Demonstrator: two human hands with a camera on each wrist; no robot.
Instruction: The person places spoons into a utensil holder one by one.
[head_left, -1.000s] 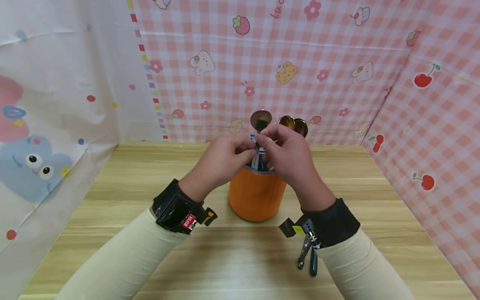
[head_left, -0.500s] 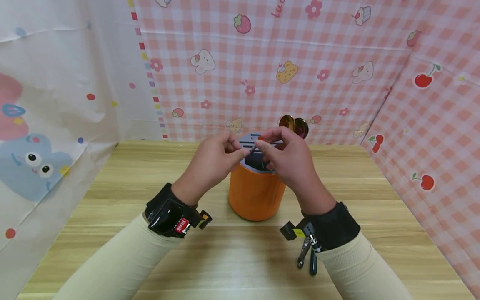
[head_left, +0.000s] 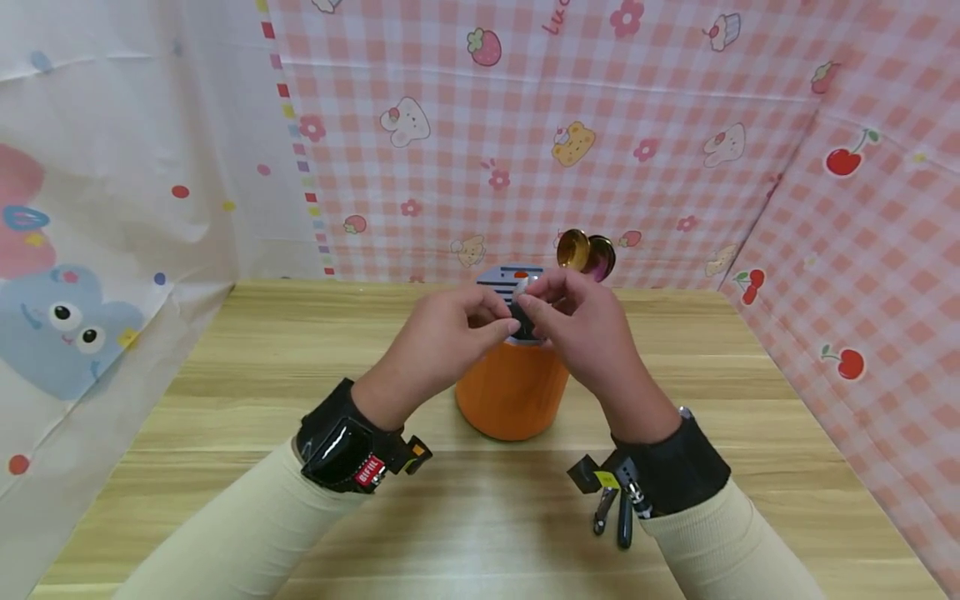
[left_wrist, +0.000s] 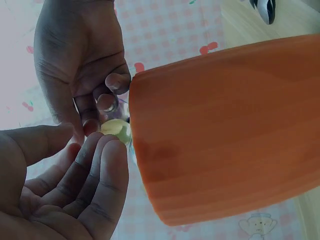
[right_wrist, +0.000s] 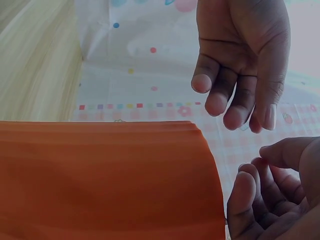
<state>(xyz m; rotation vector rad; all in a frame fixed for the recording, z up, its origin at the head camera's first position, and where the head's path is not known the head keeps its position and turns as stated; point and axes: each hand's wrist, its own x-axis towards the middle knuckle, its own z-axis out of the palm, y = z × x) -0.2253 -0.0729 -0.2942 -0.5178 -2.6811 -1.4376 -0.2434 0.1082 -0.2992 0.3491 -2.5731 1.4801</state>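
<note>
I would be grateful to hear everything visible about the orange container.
The orange container stands upright on the wood-grain table, its rounded wall faintly ridged, perhaps plastic. A pale, dark-striped panel shows at its top. The left hand and right hand partly hide its opening; whether either touches it is unclear.

"luc" in pink letters (head_left: 557, 18) stands on the checked cloth (head_left: 442, 50) at twelve o'clock; white lettering on the red label (head_left: 370, 471) of the left wristband (head_left: 336, 450), toward seven, is too blurred to read.

Matt container (head_left: 512, 392) — glossy metal spoons (head_left: 572, 250)
</note>
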